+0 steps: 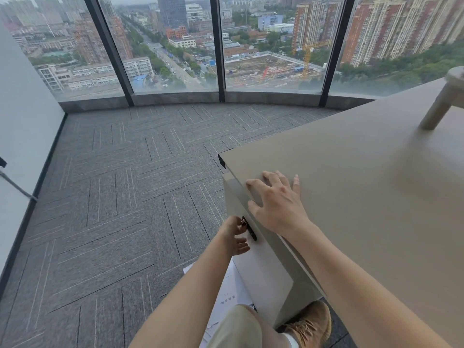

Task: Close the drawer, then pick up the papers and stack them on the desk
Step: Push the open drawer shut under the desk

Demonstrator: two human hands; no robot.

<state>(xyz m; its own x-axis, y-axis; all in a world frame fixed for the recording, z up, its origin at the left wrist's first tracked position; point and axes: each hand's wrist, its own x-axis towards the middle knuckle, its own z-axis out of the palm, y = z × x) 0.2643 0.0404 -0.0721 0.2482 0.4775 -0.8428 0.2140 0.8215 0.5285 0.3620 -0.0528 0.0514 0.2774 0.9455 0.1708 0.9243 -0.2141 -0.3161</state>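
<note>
Beige desk [351, 197]: your right hand [278, 202] lies flat on it at its near left edge, fingers spread, holding nothing.
Left hand [234, 236]: yours is half curled against the drawer front, fingertips at the dark handle [249, 229]; you cannot tell whether it actually grips the handle.
Drawer [261, 267]: its pale front stands just under the desk's left edge, slightly proud of the side panel; whether it is fully shut cannot be told.
Papers [231, 292]: white sheets lie on the grey carpet [113, 209] below the drawer, partly hidden by your left forearm and knee.
Shoe [311, 322]: your tan lace-up sits beside the drawer's bottom corner.
Far right of desk: a blurred stand [442, 104].
</note>
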